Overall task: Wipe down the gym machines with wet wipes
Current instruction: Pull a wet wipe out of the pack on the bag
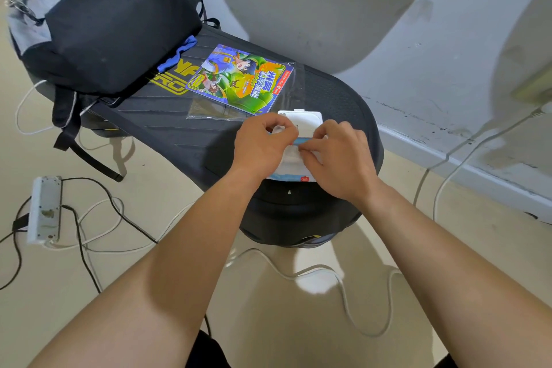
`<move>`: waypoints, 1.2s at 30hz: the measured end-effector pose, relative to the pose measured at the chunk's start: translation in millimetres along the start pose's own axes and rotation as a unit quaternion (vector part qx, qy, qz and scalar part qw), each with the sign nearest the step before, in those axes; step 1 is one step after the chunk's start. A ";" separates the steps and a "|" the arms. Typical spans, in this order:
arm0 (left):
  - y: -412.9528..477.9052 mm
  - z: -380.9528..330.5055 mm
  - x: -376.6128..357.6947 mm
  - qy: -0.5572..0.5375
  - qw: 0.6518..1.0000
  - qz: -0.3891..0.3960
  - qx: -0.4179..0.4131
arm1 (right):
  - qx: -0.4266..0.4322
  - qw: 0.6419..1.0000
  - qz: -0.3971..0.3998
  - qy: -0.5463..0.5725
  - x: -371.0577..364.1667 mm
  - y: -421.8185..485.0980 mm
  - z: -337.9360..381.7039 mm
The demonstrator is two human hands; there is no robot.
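Pinching wipes pack (pixel 292 174) between left hand (pixel 263 143), right hand (pixel 339 158) grip.

A gym room, shown by a ribbed machine platform (pixel 161 125) and white machine housing (pixel 298 18).

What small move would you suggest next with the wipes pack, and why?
Probably pull one wipe out with the right hand while the left hand steadies the wipes pack: its white lid is open, both hands pinch at its opening, and no wipe is free.

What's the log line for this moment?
wipes pack: on black machine | left hand: pinches it | right hand: pinches it | wiping: not started
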State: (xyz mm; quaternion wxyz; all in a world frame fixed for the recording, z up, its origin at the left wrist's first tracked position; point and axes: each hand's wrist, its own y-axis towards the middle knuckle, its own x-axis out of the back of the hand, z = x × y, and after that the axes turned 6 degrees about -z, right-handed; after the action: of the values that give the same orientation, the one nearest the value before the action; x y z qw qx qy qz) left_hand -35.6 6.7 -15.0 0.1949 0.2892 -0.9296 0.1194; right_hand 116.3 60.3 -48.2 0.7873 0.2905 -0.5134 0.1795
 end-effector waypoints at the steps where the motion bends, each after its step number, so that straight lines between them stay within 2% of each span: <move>1: 0.4 0.9 1.3 0.001 1.000 -0.002 0.000 | -0.005 1.000 0.026 0.001 1.1 -1.1 -0.5; 3: 1.1 1.5 3.8 0.002 1.000 -0.010 -0.002 | -0.023 0.997 0.070 0.015 5.0 -2.0 -0.4; 7: 0.8 2.7 7.4 0.024 1.000 -0.017 0.004 | -0.060 0.996 0.038 0.062 17.5 -4.6 -1.9; 13: -0.1 6.2 10.4 0.037 0.999 -0.010 0.025 | -0.047 0.992 0.098 0.060 8.7 -13.2 0.9; 16: 0.6 8.4 11.8 0.043 0.999 -0.006 0.031 | -0.063 0.991 0.072 0.098 11.2 -13.0 2.1; 19: 0.4 7.4 13.8 0.035 0.998 0.033 0.037 | -0.101 0.986 0.009 0.132 16.5 -7.5 -1.1; 25: -1.7 6.3 13.6 0.044 0.991 0.124 0.040 | -0.144 0.968 0.032 0.201 6.7 -0.4 5.5; 30: 2.8 8.3 19.8 0.048 0.993 0.089 0.053 | -0.197 0.967 -0.015 0.161 1.8 9.5 6.1; 33: 1.6 9.8 22.1 0.149 0.988 0.043 0.026 | -0.207 0.974 -0.022 0.092 1.9 6.2 7.1; 36: 2.8 7.7 22.4 0.262 0.965 -0.025 -0.012 | -0.220 0.973 -0.020 0.068 1.6 2.2 9.6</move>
State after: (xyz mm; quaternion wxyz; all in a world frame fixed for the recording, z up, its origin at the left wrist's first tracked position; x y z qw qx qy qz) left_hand -56.4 -4.6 -12.6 0.4380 0.2685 -0.8399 0.1751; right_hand 109.0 55.9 -43.2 0.8684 0.1073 -0.4796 0.0659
